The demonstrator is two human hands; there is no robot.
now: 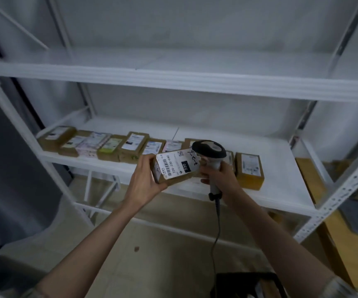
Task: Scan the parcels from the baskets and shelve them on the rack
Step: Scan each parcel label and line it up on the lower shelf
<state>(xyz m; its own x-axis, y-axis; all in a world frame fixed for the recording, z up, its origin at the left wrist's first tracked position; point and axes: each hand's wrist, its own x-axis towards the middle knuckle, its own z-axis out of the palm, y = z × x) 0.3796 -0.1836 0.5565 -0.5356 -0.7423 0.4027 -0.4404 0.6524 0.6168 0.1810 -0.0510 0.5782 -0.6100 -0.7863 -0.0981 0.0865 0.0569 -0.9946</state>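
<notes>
Brown cardboard, white label up — the parcel (175, 168) sits at the frame's centre, held in front of the rack (173, 82). The left hand (147, 179) grips its 9 o'clock end, thumb over the top edge and fingers curled beneath. At 3 o'clock the right hand (219, 175) wraps the handle of the scanner (209, 150), fingertips touching the parcel's end; the scanner's cable hangs toward 6 o'clock. Behind, a row of shelved parcels (109, 145) lines the middle shelf — one more box (249, 169) lies at 3 o'clock.
</notes>
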